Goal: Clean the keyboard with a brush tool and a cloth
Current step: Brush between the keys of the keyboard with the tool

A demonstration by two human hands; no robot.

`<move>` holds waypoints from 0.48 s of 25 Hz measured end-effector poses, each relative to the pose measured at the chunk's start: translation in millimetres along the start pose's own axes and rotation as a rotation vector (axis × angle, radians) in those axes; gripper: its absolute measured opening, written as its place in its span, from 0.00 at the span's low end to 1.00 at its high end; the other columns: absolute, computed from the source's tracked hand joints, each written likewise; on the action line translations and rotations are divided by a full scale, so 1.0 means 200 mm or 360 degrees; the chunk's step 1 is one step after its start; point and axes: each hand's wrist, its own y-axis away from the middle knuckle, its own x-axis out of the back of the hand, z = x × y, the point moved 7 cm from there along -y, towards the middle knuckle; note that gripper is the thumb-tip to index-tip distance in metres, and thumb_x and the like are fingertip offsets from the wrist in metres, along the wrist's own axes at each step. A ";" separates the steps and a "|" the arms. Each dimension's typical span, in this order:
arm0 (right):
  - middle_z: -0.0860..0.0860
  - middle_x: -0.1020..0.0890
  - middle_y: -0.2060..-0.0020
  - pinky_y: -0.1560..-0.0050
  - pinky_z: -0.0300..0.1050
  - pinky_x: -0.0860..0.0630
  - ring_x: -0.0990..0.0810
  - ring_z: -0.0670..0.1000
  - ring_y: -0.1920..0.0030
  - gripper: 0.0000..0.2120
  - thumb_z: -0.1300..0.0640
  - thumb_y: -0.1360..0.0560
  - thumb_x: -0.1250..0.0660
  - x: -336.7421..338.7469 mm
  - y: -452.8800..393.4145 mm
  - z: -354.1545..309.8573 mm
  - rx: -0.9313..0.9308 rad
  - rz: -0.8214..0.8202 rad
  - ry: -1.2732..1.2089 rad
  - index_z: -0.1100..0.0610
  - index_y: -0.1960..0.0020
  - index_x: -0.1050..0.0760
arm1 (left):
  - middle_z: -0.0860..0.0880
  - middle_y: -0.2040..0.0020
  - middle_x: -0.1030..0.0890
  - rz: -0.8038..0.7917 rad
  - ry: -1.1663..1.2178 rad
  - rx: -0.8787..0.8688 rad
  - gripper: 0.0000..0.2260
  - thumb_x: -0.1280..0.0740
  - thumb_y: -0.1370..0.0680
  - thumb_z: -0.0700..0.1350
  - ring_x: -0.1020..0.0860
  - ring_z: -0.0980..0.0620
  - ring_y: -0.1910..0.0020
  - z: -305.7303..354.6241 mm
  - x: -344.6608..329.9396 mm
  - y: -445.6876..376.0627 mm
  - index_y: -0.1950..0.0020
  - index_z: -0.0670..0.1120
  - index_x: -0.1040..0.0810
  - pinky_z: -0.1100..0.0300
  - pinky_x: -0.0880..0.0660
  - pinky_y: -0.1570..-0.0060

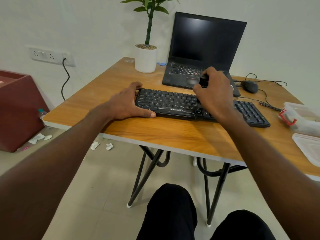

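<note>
The keyboard (173, 103) is steadied by the flat left hand (128, 103); the brush (203, 81) is clenched in the right hand (213, 90). Keycaps could get popped off if it's scrubbed too hard.

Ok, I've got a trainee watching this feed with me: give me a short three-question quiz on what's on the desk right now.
1. True or false: the left hand rests at the left end of the black full-size keyboard.
2. What is the right hand doing? A) lying flat on the wooden table B) holding a small black brush tool in its grip above the keys C) typing on the open black laptop
3. Fill in: the white plant pot stands to the ____ of the laptop.

Key: 1 true; 2 B; 3 left
</note>
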 end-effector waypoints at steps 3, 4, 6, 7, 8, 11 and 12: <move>0.49 0.23 0.46 0.59 0.32 0.32 0.24 0.46 0.49 0.13 0.53 0.21 0.30 -0.09 0.01 -0.10 0.0110 -0.0188 -0.0115 0.53 0.38 0.27 | 0.48 0.20 0.33 0.0002 -0.0005 0.0006 0.64 0.26 0.47 0.82 0.31 0.45 0.24 0.00 0.00 0.00 0.18 0.58 0.46 0.38 0.34 0.24; 0.48 0.23 0.46 0.57 0.33 0.30 0.23 0.46 0.49 0.12 0.54 0.20 0.30 -0.12 0.01 -0.13 0.0117 -0.0251 -0.0246 0.52 0.38 0.27 | 0.48 0.20 0.33 0.0000 -0.0004 0.0004 0.65 0.26 0.48 0.83 0.31 0.45 0.24 0.00 0.00 0.00 0.18 0.58 0.46 0.38 0.34 0.24; 0.45 0.23 0.48 0.55 0.37 0.23 0.21 0.45 0.50 0.11 0.54 0.19 0.30 -0.13 0.00 -0.15 -0.0008 -0.0326 -0.0645 0.52 0.39 0.27 | 0.48 0.20 0.33 0.0001 0.0001 0.0001 0.66 0.27 0.49 0.84 0.31 0.45 0.24 0.00 0.00 0.00 0.18 0.58 0.46 0.37 0.34 0.24; 0.44 0.23 0.48 0.55 0.37 0.22 0.21 0.44 0.50 0.11 0.55 0.19 0.30 -0.12 -0.01 -0.14 -0.0039 -0.0330 -0.0725 0.52 0.38 0.27 | 0.48 0.20 0.33 0.0006 0.0003 0.0001 0.66 0.27 0.49 0.84 0.31 0.45 0.24 0.00 0.00 0.00 0.18 0.58 0.45 0.38 0.34 0.24; 0.45 0.23 0.47 0.56 0.36 0.22 0.21 0.44 0.50 0.12 0.55 0.19 0.30 -0.10 -0.01 -0.12 -0.0029 -0.0327 -0.0695 0.53 0.38 0.27 | 0.48 0.20 0.32 0.0008 0.0006 0.0003 0.65 0.27 0.49 0.83 0.31 0.45 0.24 0.00 0.00 0.00 0.18 0.58 0.45 0.38 0.33 0.24; 0.47 0.23 0.47 0.58 0.33 0.26 0.21 0.45 0.51 0.13 0.56 0.20 0.30 -0.03 0.00 0.04 -0.0063 -0.0347 -0.0472 0.53 0.37 0.27 | 0.48 0.22 0.31 0.0012 0.0012 -0.0003 0.65 0.26 0.48 0.82 0.30 0.45 0.25 0.00 0.00 0.00 0.18 0.58 0.45 0.38 0.32 0.25; 0.48 0.23 0.47 0.57 0.34 0.26 0.22 0.46 0.50 0.14 0.55 0.21 0.29 0.01 0.00 0.08 -0.0058 -0.0281 -0.0316 0.53 0.37 0.27 | 0.48 0.22 0.31 0.0016 0.0018 -0.0007 0.64 0.26 0.48 0.82 0.30 0.45 0.25 0.00 0.00 0.00 0.18 0.58 0.45 0.39 0.32 0.25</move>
